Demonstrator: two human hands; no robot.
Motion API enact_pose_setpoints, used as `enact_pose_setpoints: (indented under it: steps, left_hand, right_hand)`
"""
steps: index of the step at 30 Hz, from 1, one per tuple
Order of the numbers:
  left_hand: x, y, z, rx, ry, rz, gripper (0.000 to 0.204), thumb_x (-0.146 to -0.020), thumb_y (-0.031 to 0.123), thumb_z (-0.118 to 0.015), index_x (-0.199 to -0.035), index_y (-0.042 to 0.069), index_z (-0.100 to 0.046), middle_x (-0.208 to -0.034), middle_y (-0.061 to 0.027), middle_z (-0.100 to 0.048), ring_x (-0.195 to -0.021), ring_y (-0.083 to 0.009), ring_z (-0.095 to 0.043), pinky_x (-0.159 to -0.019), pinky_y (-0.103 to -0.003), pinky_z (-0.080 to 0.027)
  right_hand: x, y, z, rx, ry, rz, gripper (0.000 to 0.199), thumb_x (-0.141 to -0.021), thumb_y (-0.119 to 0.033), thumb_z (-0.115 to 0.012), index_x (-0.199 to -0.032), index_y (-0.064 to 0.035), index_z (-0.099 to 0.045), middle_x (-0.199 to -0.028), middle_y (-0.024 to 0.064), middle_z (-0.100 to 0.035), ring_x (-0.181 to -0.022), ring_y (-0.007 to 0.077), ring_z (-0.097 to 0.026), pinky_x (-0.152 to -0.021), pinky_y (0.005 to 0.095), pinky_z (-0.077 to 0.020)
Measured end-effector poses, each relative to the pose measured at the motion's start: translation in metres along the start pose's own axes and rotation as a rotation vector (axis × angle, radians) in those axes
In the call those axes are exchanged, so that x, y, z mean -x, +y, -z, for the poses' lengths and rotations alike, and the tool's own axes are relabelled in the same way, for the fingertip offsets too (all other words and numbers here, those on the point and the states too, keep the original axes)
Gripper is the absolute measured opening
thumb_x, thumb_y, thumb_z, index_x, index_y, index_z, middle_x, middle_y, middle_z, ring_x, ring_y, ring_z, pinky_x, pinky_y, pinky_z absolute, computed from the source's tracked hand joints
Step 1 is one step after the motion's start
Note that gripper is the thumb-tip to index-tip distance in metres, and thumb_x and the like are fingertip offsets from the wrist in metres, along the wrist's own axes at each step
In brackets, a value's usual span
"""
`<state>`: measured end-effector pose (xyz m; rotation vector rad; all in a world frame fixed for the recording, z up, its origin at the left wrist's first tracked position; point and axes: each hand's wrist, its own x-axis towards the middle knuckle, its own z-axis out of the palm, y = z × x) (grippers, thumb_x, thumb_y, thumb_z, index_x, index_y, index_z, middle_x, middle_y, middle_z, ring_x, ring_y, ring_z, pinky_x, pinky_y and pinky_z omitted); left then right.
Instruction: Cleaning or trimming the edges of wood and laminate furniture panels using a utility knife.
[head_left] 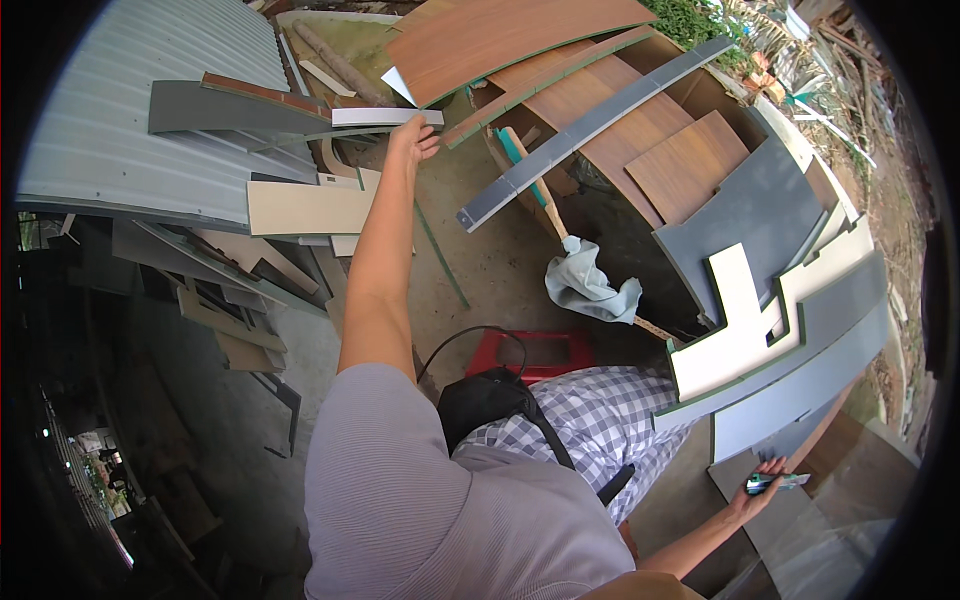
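My left arm stretches forward to the far boards, and my left hand [412,140] is closed at the right-hand part of a short white board strip [370,117]. Its thumb side overlaps the strip, while the other fingertips curl just below the edge. Far to the right, my right hand [757,490] grips a slim green and silver utility knife [778,482]; whether its blade is out is too small to tell. Curved-looking grey boards [780,410] lie beside that hand. A cream board with a stepped outline [735,330] rests above them.
A stack of brown wood-look panels [600,110] fills the far right, crossed by a long grey strip [590,135]. A pale blue cloth [590,283] hangs over a wooden stick. Near my legs stands a red plastic stool [485,357]. Offcuts lean against corrugated metal [180,60] at left.
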<state>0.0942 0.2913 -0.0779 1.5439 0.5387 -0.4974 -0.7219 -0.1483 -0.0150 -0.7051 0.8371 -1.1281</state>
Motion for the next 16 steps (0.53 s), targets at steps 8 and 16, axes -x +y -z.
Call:
enact_pose_setpoints:
  steps: [8,16]
  left_hand:
    - [-0.018,0.02,-0.011,0.375,-0.009,0.141,0.041,-0.093,0.041,-0.049,-0.114,0.006,-0.055,-0.112,-0.0084,-0.06,-0.102,-0.0305,-0.057,-0.089,-0.048,-0.041]
    - [-0.01,0.008,-0.008,0.347,-0.061,0.141,0.039,-0.088,0.041,-0.058,-0.108,0.008,-0.058,-0.109,-0.0071,-0.062,-0.1,-0.025,-0.058,-0.09,-0.044,-0.042]
  right_hand:
    - [-0.002,0.005,0.0,-0.002,0.005,0.024,0.037,-0.095,-0.016,-0.05,-0.128,-0.0021,-0.043,-0.137,0.0123,-0.044,-0.115,0.0218,-0.052,-0.093,0.0323,-0.0481]
    - [-0.003,0.003,0.003,-0.038,-0.099,-0.034,0.028,-0.094,-0.016,-0.052,-0.118,-0.0042,-0.051,-0.132,0.0092,-0.05,-0.113,0.0214,-0.054,-0.093,0.0327,-0.0475]
